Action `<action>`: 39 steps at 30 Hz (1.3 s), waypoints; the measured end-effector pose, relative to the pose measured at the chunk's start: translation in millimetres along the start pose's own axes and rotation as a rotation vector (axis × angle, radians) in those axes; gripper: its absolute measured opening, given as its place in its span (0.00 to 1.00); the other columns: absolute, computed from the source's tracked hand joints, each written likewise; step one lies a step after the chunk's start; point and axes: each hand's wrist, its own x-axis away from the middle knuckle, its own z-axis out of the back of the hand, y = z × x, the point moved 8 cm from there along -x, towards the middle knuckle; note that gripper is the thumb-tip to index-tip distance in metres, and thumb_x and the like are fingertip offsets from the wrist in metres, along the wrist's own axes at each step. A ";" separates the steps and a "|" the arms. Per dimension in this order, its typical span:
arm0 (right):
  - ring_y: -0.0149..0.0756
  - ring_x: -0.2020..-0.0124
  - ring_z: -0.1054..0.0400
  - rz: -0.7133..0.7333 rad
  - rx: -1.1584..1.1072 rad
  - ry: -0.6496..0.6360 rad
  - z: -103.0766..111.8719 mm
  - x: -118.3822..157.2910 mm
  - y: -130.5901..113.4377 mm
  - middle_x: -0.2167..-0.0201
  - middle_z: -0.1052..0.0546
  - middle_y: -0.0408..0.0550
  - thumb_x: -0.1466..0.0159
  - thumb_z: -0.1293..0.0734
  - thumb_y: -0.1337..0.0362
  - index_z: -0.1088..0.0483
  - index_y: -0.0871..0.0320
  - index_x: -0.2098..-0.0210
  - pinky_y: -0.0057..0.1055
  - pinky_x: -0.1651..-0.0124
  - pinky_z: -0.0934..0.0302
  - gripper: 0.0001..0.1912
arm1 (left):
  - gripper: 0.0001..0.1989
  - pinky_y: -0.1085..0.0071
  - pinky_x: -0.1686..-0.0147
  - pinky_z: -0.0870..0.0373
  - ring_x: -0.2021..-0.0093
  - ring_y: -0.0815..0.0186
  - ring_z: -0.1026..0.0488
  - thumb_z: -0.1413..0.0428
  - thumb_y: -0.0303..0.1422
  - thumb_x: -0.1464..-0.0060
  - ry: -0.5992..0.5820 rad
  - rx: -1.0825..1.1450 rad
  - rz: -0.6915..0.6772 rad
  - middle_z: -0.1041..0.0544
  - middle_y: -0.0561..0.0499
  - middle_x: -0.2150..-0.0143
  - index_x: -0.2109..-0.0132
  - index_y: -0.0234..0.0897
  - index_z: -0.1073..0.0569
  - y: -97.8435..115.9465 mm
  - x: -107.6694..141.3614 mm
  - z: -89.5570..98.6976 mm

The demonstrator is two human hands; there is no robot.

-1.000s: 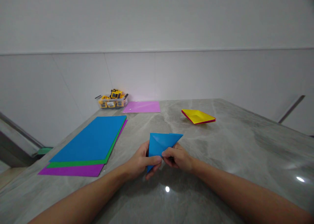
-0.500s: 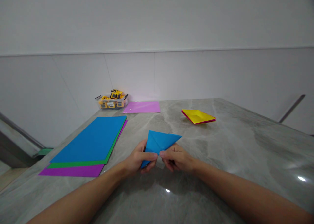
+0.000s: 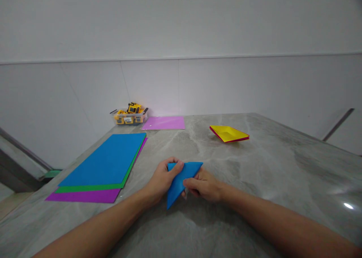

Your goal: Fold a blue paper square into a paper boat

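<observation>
A folded blue paper (image 3: pixel 181 180) is held just above the table at the near middle, one pointed corner toward me and another toward the right. My left hand (image 3: pixel 165 177) grips its left side, the thumb lying on the upper face near the top edge. On the right side my right hand (image 3: pixel 202 184) pinches the paper, with its thumb on the front and its fingers curled behind. Further back at the right rests a folded yellow and red paper piece (image 3: pixel 229 133).
To the left lies a stack of blue (image 3: pixel 104 160), green (image 3: pixel 87 189) and purple sheets (image 3: pixel 85 196). Behind are a clear box (image 3: pixel 130 118) of yellow toy parts and a pink sheet (image 3: pixel 164 123) by the wall. The grey marbled table (image 3: pixel 271 182) extends right.
The blue paper has turned and now shows a narrower shape, its lower tip pointing toward me. My left thumb has moved up onto its top edge. My right hand still pinches it.
</observation>
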 end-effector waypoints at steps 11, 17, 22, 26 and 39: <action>0.24 0.90 0.52 -0.061 -0.134 0.056 4.5 0.2 6.2 0.93 0.42 0.39 0.47 0.40 0.59 0.39 0.58 0.89 0.24 0.86 0.58 0.17 | 0.23 0.78 0.85 0.45 0.84 0.74 0.42 0.42 0.53 0.52 0.159 -0.311 -0.184 0.38 0.59 0.84 0.74 0.36 0.35 26.4 2.4 12.8; 0.23 0.91 0.52 -0.065 -0.143 0.030 1.6 1.4 6.7 0.93 0.43 0.39 0.47 0.41 0.61 0.40 0.58 0.90 0.24 0.87 0.58 0.17 | 0.22 0.76 0.79 0.45 0.78 0.72 0.44 0.45 0.50 0.49 0.122 -0.399 -0.264 0.40 0.57 0.80 0.76 0.35 0.34 33.2 1.2 10.9; 0.23 0.91 0.52 -0.047 -0.119 0.067 8.0 0.2 8.3 0.93 0.42 0.39 0.46 0.39 0.57 0.37 0.59 0.88 0.24 0.87 0.59 0.18 | 0.21 0.75 0.78 0.45 0.78 0.72 0.44 0.46 0.49 0.48 0.131 -0.442 -0.275 0.40 0.57 0.80 0.75 0.35 0.34 35.0 -0.2 11.8; 0.24 0.92 0.52 -0.041 -0.121 0.147 19.4 0.1 6.2 0.93 0.42 0.39 0.47 0.39 0.57 0.37 0.59 0.89 0.25 0.87 0.59 0.17 | 0.21 0.75 0.78 0.45 0.78 0.71 0.43 0.45 0.49 0.48 0.131 -0.447 -0.258 0.40 0.57 0.80 0.75 0.35 0.33 34.0 -0.6 11.4; 0.23 0.91 0.54 -0.039 -0.103 0.136 21.9 -0.4 2.5 0.94 0.45 0.38 0.44 0.39 0.51 0.38 0.58 0.89 0.25 0.87 0.60 0.23 | 0.21 0.76 0.79 0.48 0.79 0.72 0.45 0.45 0.49 0.49 0.154 -0.433 -0.259 0.41 0.58 0.80 0.76 0.36 0.35 33.4 -2.3 15.9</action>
